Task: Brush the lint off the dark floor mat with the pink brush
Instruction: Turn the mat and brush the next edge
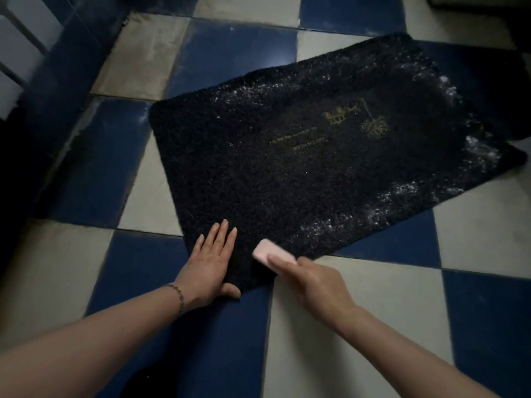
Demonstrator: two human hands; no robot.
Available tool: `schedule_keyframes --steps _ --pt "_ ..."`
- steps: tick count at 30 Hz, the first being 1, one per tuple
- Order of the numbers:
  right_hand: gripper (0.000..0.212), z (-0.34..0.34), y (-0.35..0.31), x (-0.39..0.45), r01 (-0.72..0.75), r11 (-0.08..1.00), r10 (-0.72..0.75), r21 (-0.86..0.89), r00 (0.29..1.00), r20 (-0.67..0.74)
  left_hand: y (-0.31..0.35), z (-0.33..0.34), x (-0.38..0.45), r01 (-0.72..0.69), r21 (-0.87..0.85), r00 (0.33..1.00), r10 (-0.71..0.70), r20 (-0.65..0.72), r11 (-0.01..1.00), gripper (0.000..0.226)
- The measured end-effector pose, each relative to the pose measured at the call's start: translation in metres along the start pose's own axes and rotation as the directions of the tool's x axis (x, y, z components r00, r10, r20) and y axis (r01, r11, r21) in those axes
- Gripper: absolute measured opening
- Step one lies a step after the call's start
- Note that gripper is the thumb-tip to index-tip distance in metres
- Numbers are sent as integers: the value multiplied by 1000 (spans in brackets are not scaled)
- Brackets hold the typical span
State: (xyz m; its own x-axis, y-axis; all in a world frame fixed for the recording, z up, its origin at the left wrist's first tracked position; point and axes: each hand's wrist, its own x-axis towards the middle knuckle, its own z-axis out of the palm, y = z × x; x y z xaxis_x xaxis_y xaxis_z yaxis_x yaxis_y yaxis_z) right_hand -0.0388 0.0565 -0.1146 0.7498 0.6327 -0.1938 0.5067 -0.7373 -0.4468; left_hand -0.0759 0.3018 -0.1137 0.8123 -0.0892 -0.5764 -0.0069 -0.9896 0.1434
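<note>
The dark floor mat (pixel 301 168) lies flat and a bit crooked on the blue and cream tile floor (pixel 359 326). Gold writing (pixel 356 122) sits near its middle.

The left hand (pixel 211 265) lies flat on the near corner of the mat. Its fingers are straight and spread a little, and it presses down to keep the mat from sliding. A thin bracelet (pixel 178 297) hangs on that wrist.

The right hand (pixel 310 278) holds the pink brush (pixel 273 254), with its fingers curled over the top and pinching it. The brush sits on the near edge of the mat, just right of the left hand.

The near part of the mat looks mostly clean. White lint (pixel 402 202) is thick along the right edge, at the far right corner (pixel 482 150), and in a band (pixel 258 90) near the far side.

To do this step well, keep the left hand pushing down hard so the corner stays put. Brush in short, firm strokes that all go one way, away from the body. Push the lint toward the mat's edge and off it, not back onto the clean part. The right side probably needs the most work, so the holding hand may have to move closer to it.
</note>
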Motion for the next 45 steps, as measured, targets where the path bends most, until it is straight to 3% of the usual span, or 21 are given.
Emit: schedule_keyframes --steps 3,6,10,14,17,21,25,31,34,37,40,42,45 --pt "62 -7 17 -7 -143 987 147 70 988 -57 0 0 1 7 -13 1000 -7 3 1000 132" --pt "55 -9 14 -6 -162 980 169 113 984 -49 3 0 1 9 -13 1000 -9 2 1000 133" --pt "64 -6 -7 -7 -56 998 56 18 998 -33 3 1 0 16 -23 1000 -16 -18 1000 134" --pt "47 -1 -39 4 125 991 -128 44 989 75 0 0 0 7 -54 1000 -7 -6 999 135" --pt "46 -2 -35 12 170 983 -166 -65 984 70 0 -1 1 0 -47 1000 -1 -12 999 134" --pt "57 -5 -4 8 16 999 -16 -40 1000 8 3 -1 -1 11 -17 1000 -11 -12 1000 131" --pt "50 -14 28 3 -183 981 187 57 979 -79 3 -1 -1 15 -16 1000 -15 -10 1000 132" --pt "48 -14 14 2 -167 977 180 130 979 -96 5 -3 -2 33 -24 999 -33 -5 999 133" --pt "54 -6 -6 -3 -61 992 75 114 991 -115 12 -4 2 39 -103 996 -47 -80 994 129" --pt "53 2 -26 0 54 996 -51 72 998 -33 24 -8 12 -72 -144 983 46 -176 987 116" --pt "55 -2 -16 9 77 997 -77 -11 997 -18 27 -11 22 -122 -100 981 105 -161 987 118" --pt "63 -6 6 7 11 998 -13 -61 999 -40 27 -11 24 -101 -77 985 89 -145 992 119" --pt "58 -14 36 0 -151 987 156 57 983 -92 29 -12 24 -80 -39 990 74 -124 996 118"
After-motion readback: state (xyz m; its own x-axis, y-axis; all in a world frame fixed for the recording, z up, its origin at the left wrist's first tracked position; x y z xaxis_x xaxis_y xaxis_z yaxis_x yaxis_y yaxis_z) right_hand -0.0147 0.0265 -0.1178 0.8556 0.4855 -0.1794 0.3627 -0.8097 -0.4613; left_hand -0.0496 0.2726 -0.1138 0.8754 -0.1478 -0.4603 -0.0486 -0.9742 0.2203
